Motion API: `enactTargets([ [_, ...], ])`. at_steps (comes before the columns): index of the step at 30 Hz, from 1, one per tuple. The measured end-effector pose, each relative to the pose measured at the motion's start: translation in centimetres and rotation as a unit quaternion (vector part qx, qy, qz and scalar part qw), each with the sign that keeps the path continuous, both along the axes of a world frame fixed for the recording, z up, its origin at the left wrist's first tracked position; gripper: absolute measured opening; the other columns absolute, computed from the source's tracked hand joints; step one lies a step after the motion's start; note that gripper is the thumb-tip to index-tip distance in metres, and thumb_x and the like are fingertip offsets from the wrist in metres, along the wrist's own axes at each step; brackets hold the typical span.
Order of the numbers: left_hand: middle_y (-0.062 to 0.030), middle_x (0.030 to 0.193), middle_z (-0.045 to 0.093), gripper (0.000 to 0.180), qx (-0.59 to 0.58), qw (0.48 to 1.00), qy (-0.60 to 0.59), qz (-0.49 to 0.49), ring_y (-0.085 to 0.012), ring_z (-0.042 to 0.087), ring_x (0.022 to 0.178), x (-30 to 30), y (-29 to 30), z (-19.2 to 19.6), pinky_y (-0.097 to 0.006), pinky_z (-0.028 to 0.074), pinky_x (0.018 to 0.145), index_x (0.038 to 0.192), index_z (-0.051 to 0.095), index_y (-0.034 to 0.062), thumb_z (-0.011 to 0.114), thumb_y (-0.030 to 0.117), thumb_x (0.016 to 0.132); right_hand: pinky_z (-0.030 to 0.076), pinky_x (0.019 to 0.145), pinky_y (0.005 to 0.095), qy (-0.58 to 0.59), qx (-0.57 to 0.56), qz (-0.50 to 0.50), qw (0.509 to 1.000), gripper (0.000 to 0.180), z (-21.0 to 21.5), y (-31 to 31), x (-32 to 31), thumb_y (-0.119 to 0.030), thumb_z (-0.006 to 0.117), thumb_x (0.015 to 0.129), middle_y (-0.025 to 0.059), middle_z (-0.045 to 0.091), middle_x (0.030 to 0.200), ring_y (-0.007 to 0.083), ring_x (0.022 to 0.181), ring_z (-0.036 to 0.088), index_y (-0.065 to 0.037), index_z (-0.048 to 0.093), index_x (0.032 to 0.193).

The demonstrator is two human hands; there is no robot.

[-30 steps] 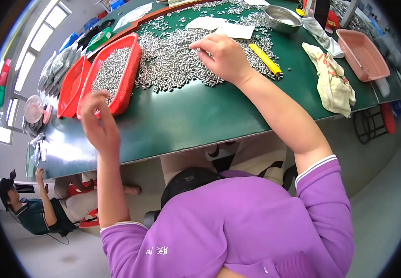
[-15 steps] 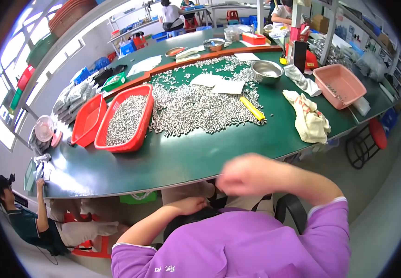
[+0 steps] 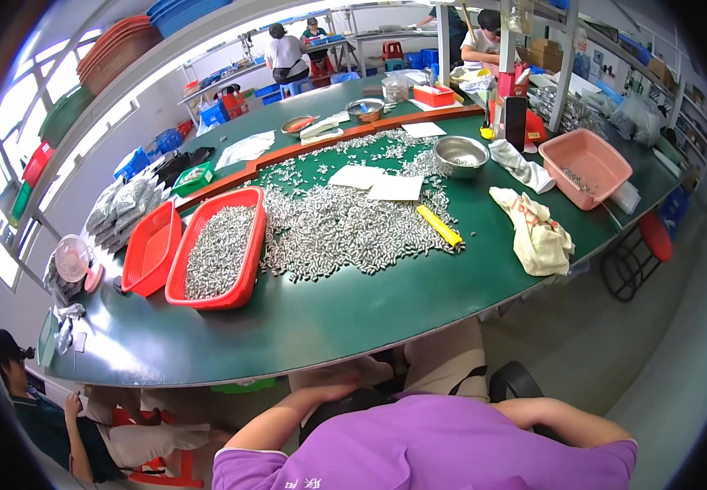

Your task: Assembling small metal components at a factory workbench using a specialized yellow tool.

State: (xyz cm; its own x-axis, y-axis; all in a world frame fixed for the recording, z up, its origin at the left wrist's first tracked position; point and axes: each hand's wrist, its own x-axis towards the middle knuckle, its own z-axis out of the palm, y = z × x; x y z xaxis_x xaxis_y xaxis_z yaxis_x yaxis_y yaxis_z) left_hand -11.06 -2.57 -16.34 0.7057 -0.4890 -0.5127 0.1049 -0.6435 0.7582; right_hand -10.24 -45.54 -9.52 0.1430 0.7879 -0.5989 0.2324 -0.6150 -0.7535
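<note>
My left hand (image 3: 344, 387) lies low over my lap, by a dark item at my waist, and its fingers are too shaded to make out. On the right my forearm (image 3: 570, 418) bends back toward my side next to the chair armrest (image 3: 515, 382), and my right hand is hidden behind my purple shirt. Both are below the green table (image 3: 345, 314). Across its middle spreads a heap of small silvery metal pins (image 3: 345, 233), with white sheets (image 3: 394, 188) and a yellow bar (image 3: 438, 225) on it. A red basin (image 3: 257, 253) holds more of these pins.
An empty-looking red tray (image 3: 151, 249) sits left of the basin. To the right are a metal bowl (image 3: 461, 155), a cream cloth (image 3: 537, 237) and a pink basin (image 3: 594, 167) with a few pins. A co-worker (image 3: 60, 420) sits at the far left.
My right hand has gone from in front of the table edge down and back to my side, out of sight. The view has tilted up. The left co-worker's hand has come off the table.
</note>
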Motion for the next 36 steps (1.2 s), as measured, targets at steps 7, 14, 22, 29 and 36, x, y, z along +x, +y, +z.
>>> enactTargets([
  [7, -0.0135, 0.129, 0.053, 0.037, 0.024, 0.999, -0.019, 0.030, -0.0246, 0.046, 0.122, 0.9, 1.1, -1.8, -0.036, 0.032, 0.107, 0.128, 0.053, 0.0077, 0.042, 0.029, 0.099, 0.047, 0.090, 0.0391, -0.050, 0.021, -0.133, 0.990, 0.043, -1.8, -0.1, -1.0, -0.027, 0.063, 0.084, 0.0188, 0.062, 0.115, 0.0332, 0.109, 0.059, -0.003, 0.056, 0.119],
  [14, -0.0132, 0.124, 0.058, 0.041, 0.125, 0.986, -0.052, 0.100, -0.0235, 0.051, 0.116, 2.1, -0.3, 1.7, -0.036, 0.036, 0.103, 0.119, 0.062, 0.0075, 0.052, 0.038, 0.093, 0.048, 0.088, 0.0372, -0.014, 0.014, -0.189, 0.982, 0.041, -3.1, 0.3, -0.4, -0.028, 0.060, 0.087, 0.0180, 0.063, 0.116, 0.0286, 0.106, 0.062, -0.004, 0.057, 0.120],
  [22, -0.0133, 0.122, 0.060, 0.042, 0.082, 0.991, -0.004, 0.106, -0.0242, 0.053, 0.115, 1.4, 2.4, -0.4, -0.036, 0.039, 0.100, 0.114, 0.065, 0.0066, 0.056, 0.039, 0.089, 0.046, 0.086, 0.0287, 0.105, 0.077, -0.326, 0.936, 0.028, -5.3, 1.6, -0.3, -0.014, 0.053, 0.094, 0.0056, 0.065, 0.113, 0.0118, 0.099, 0.056, 0.001, 0.060, 0.116],
  [29, -0.0148, 0.122, 0.060, 0.044, 0.093, 0.983, 0.078, 0.137, -0.0260, 0.054, 0.114, 0.6, 3.5, 1.2, -0.037, 0.040, 0.099, 0.119, 0.062, 0.0059, 0.057, 0.037, 0.088, 0.047, 0.083, 0.0288, -0.143, 0.251, -0.291, 0.912, 0.024, -11.5, 1.1, -0.1, -0.020, 0.055, 0.096, 0.0029, 0.065, 0.103, 0.0112, 0.095, 0.057, -0.002, 0.064, 0.109],
  [36, -0.0163, 0.121, 0.061, 0.047, 0.099, 0.966, 0.162, 0.177, -0.0279, 0.055, 0.114, -1.3, 3.6, 4.5, -0.038, 0.041, 0.098, 0.123, 0.058, 0.0052, 0.058, 0.036, 0.087, 0.047, 0.084, 0.0295, 0.130, 0.181, -0.385, 0.895, 0.030, -6.2, 8.8, 4.5, -0.027, 0.054, 0.097, 0.0047, 0.064, 0.107, 0.0128, 0.098, 0.057, -0.003, 0.063, 0.112],
])
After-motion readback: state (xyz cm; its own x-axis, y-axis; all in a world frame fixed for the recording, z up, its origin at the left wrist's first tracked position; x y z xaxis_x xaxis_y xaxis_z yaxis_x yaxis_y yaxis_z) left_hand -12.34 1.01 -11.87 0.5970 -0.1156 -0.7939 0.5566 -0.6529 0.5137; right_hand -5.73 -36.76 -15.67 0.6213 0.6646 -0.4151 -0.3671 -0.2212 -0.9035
